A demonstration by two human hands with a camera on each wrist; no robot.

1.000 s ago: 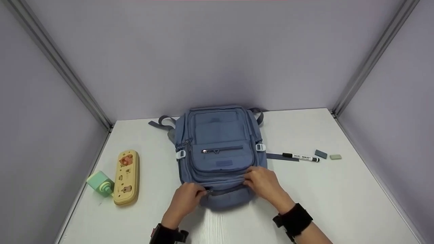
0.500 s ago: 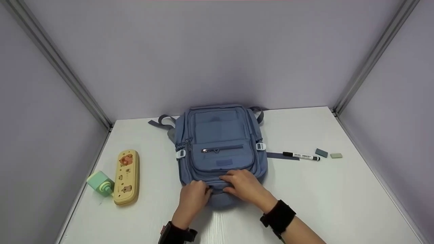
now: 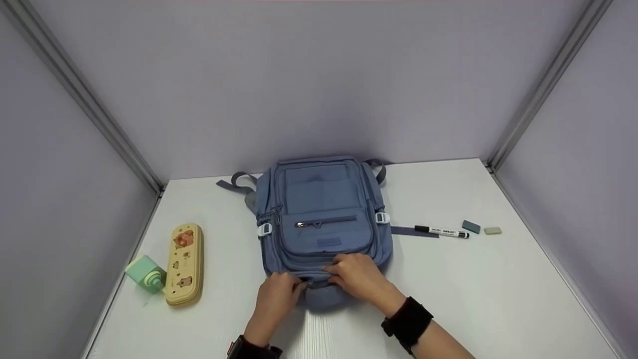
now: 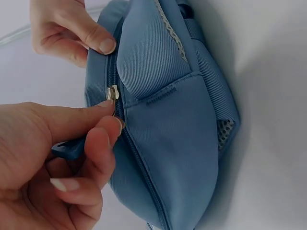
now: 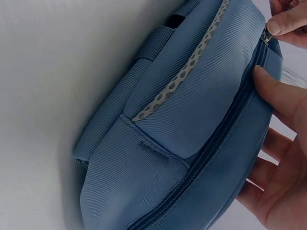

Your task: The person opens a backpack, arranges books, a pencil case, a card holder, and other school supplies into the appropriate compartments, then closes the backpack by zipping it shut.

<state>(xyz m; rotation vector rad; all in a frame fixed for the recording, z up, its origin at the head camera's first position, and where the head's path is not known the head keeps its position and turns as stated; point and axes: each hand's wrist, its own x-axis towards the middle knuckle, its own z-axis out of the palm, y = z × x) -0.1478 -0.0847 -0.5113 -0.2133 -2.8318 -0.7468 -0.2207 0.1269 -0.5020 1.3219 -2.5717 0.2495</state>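
Note:
A blue backpack (image 3: 324,199) lies on the white table with its bottom end nearest the person. At that end, the left hand (image 3: 278,299) pinches the zipper pull between thumb and forefinger. The metal zipper slider (image 4: 112,93) shows just past the fingertips in the left wrist view, with a blue pull tab (image 4: 69,148) hanging below the thumb. A short way to the right, the right hand (image 3: 360,277) grips the backpack's fabric beside the zipper. In the right wrist view its thumb presses along the zipper track (image 5: 211,148), while its other fingers go behind the fabric and are partly hidden.
On the left lie a yellow pencil case (image 3: 184,264) with animal pictures and a green bottle-shaped item (image 3: 147,273). To the right are a marker (image 3: 441,231) across a backpack strap (image 3: 403,231), a dark eraser-like block (image 3: 471,227) and a pale one (image 3: 493,230).
The right hand has moved left along the backpack's bottom edge, closer to the left hand. The left hand went slightly right, then slightly back left, still on the zipper pull.

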